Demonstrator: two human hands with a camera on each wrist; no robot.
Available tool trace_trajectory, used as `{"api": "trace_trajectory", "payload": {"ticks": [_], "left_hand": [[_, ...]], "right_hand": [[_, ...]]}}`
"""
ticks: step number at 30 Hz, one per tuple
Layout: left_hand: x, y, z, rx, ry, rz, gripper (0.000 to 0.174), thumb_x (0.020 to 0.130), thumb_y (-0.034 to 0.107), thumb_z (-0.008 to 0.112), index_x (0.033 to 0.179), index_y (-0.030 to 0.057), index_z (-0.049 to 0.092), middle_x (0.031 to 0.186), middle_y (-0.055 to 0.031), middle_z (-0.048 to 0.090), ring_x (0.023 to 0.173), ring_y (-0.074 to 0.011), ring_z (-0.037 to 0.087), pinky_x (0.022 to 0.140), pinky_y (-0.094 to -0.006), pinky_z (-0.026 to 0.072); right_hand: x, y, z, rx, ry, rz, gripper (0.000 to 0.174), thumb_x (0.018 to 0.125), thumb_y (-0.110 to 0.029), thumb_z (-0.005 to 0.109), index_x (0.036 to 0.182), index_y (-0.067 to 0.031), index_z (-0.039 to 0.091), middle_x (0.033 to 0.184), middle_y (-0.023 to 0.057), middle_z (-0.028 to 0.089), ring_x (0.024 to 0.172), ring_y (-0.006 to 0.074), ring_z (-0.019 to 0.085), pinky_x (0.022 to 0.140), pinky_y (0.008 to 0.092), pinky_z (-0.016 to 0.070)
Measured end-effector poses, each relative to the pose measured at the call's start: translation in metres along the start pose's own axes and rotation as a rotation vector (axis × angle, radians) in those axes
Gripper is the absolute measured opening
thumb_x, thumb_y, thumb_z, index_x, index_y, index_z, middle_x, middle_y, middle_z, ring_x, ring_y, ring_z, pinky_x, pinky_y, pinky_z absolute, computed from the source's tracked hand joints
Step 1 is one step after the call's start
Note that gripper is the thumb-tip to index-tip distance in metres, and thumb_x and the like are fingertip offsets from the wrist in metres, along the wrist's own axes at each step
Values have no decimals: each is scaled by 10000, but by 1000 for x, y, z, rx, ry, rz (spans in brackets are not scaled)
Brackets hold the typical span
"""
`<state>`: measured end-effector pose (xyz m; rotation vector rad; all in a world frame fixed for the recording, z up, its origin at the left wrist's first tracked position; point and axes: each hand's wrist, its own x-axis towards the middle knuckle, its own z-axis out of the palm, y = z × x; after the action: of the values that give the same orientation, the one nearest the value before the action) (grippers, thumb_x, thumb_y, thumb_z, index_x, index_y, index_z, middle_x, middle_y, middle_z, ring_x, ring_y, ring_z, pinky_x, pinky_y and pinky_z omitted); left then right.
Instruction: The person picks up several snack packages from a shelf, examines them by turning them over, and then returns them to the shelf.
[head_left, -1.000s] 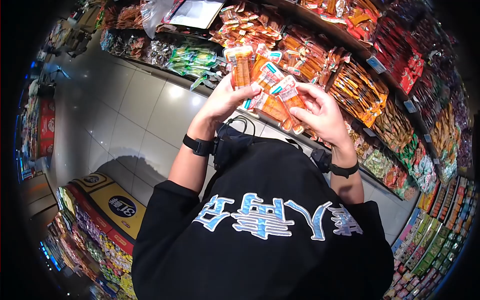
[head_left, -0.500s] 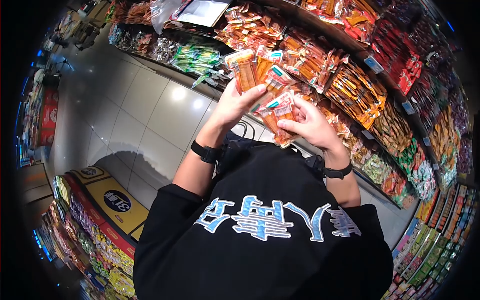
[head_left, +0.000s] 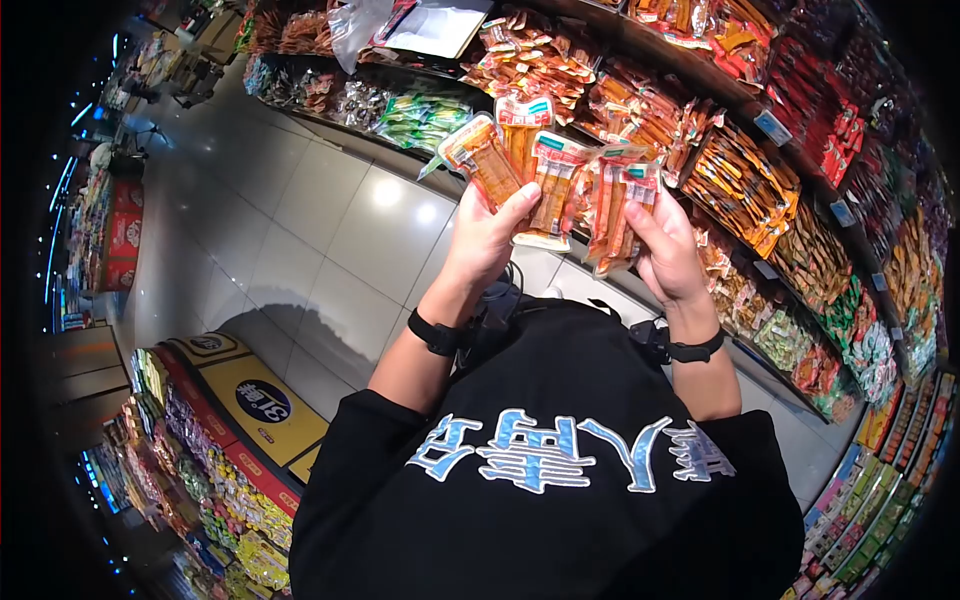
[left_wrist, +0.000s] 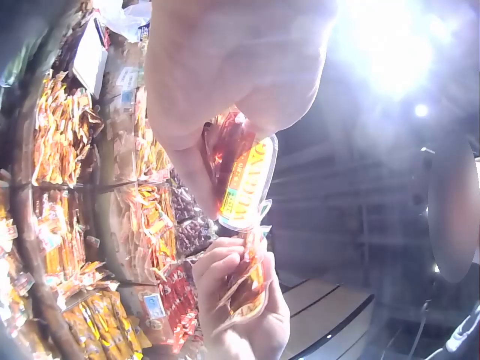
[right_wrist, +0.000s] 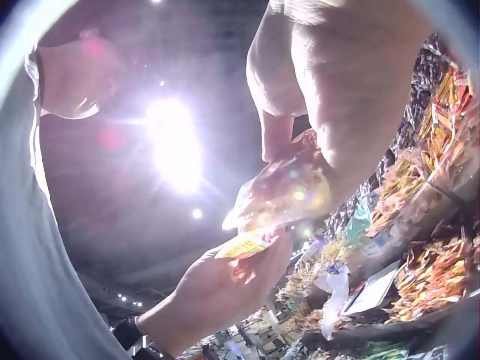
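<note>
In the head view, my left hand grips a fan of clear sealed snack packets with orange-brown strips inside, thumb across their lower ends. Beside them, my right hand holds a few more packets of the same look, its thumb pressed on the front one. The two bunches stand side by side, edges close together. From the left wrist, a packet with a yellow label shows under the left hand, with the right hand below. Glare washes out the packets in the right wrist view.
Sloping shelves of loose snack packets run along the front and right, with small price tags. A white sheet lies on the upper shelf. Tiled floor stretches left; a yellow-fronted display stand is at lower left.
My right hand has drawn its packets to the right and turned them more upright. The left hand's packets are fanned wider, and the head view has shifted slightly.
</note>
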<state>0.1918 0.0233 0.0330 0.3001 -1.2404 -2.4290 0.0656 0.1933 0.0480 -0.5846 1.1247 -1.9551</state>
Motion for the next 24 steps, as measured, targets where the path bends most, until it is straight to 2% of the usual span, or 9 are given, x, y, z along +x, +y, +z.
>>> {"api": "trace_trajectory", "payload": {"ticks": [1,2,6,10,13,16,19,20,24], "left_hand": [[-4,2,3,-34,-15,-18,388,945,128,604,1279,-22,476,1127,-139,644,932,-219,683,798,-378,592],[-6,0,4,-34,19,6,369,949,122,587,1267,-31,479,1095,-156,653,877,-234,696,752,-388,607],[-11,-1,4,-59,8,24,369,948,108,576,1270,-37,468,1106,-158,652,897,-235,695,778,-391,603],[-14,-7,5,-90,59,8,392,944,118,587,1284,-27,459,1138,-147,640,945,-235,683,812,-397,591],[-15,-9,10,-79,85,32,413,937,143,607,1292,-10,462,1173,-130,621,1008,-228,660,873,-402,561],[-13,-18,9,-16,84,32,415,932,129,614,1299,0,469,1208,-109,607,1069,-196,631,907,-371,542],[-14,-19,14,-42,50,1,460,907,83,654,1322,11,468,1237,-95,601,1110,-176,604,969,-349,492],[-12,-22,13,-33,32,3,473,906,80,658,1330,11,463,1245,-87,598,1126,-178,593,981,-353,478],[-12,-24,21,18,30,-11,440,926,86,631,1326,13,463,1254,-87,590,1132,-175,589,980,-345,479]], "right_hand": [[0,2,2,21,1,-8,373,981,-110,544,1319,19,451,1242,106,592,1139,177,574,1008,350,442],[0,4,5,42,-3,-19,365,992,-147,534,1312,13,460,1234,102,597,1124,173,579,997,350,444],[-3,4,16,118,113,-44,340,987,-144,549,1289,-3,483,1219,90,604,1103,157,583,979,339,447],[-9,5,13,195,134,-32,333,961,-115,594,1262,-8,500,1172,70,623,1067,142,598,963,323,461],[-12,9,-1,220,32,32,422,962,-129,582,1333,1,428,1225,99,593,1103,180,603,959,358,504],[-13,9,1,229,72,29,448,928,-133,640,1305,11,447,1190,96,608,1072,172,616,937,346,517],[-14,6,6,246,59,53,413,883,-74,686,1250,6,515,1162,77,635,1073,141,599,966,311,463],[-14,9,5,249,55,71,430,864,-67,705,1247,7,523,1154,71,642,1055,136,608,957,310,469],[-16,12,4,197,62,143,374,861,-53,703,1205,3,567,1109,63,665,996,122,628,929,300,483]]}}
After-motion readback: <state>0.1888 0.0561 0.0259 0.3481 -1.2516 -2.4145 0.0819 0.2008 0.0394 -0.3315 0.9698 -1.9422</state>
